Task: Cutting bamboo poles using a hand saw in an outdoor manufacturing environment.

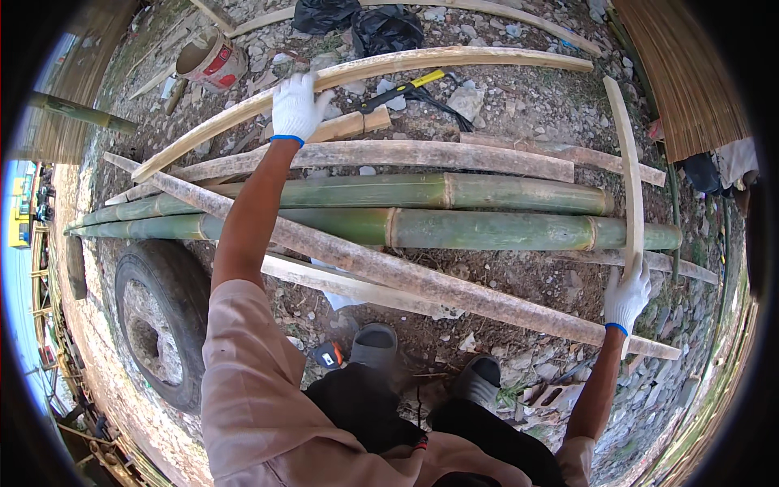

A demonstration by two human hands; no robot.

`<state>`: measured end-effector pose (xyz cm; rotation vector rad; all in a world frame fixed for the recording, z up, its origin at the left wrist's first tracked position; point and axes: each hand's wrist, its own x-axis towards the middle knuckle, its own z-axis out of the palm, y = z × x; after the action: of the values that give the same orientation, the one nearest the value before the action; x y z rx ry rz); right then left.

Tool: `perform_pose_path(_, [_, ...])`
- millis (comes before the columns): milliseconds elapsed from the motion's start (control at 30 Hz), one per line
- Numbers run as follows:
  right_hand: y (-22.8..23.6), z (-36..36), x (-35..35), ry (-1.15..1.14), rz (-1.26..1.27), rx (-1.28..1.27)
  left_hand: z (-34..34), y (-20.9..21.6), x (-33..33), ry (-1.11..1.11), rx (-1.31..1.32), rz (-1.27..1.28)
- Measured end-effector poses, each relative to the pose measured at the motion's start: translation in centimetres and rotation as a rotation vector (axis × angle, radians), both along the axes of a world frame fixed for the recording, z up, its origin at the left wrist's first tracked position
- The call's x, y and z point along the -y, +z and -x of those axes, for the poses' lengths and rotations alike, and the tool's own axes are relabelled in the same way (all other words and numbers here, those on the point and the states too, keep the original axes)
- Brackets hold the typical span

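- Your left hand [297, 107], in a white glove with a blue cuff, lies over the long pale strip [454, 57] on the far side; its fingers bend over the wood with the thumb spread to the right, and you cannot tell how far they close beneath it.
- Your right hand [627, 297], gloved alike, has its fingers curled closed around the near part of the short pale strip [629, 162], which points away from you at the right, crossing over the right ends of the green poles.
- Between your hands, two green bamboo poles [519, 230] lie side by side from left to right.
- A long mottled strip [389, 272] slants across them, from far left to near right.
- Just beyond the poles lies a weathered strip [438, 157].
- Farther off, near the long pale strip, rests a yellow-and-black tool [410, 88].
- At the far left stands a bucket [213, 61]; black bags [388, 31] lie to its right.
- Near you on the left is a tyre [191, 341], and an orange-and-black tape measure [329, 355] sits beside your left shoe [375, 345].
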<state>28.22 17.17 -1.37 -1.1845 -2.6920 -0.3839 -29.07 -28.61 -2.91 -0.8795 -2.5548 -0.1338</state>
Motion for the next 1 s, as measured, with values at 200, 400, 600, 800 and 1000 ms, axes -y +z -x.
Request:
perform_pose_path(200, [-0.5, -0.7, -1.4, -0.012, -0.023, 0.045, -8.1, 0.2, 2.5, -0.347, 0.661, 0.246])
perform_pose_path(400, [-1.4, -1.2, -1.8, -0.049, 0.001, 0.066, -6.3, -0.9, 3.4, -0.236, 0.560, 0.518])
perform_pose_path(600, [0.3, -1.0, -2.9, 0.053, -0.015, 0.122, -3.7, 4.8, 3.1, -0.223, 0.219, 0.175])
perform_pose_path(800, [0.6, -0.8, -3.6, 0.001, 0.002, 0.098, -1.8, -1.9, 0.5, -0.119, 0.211, 0.295])
perform_pose_path(1000, [1.0, -1.1, -2.4, 0.038, 0.013, 0.113, -1.0, -2.5, -0.9, 0.268, 0.133, 0.048])
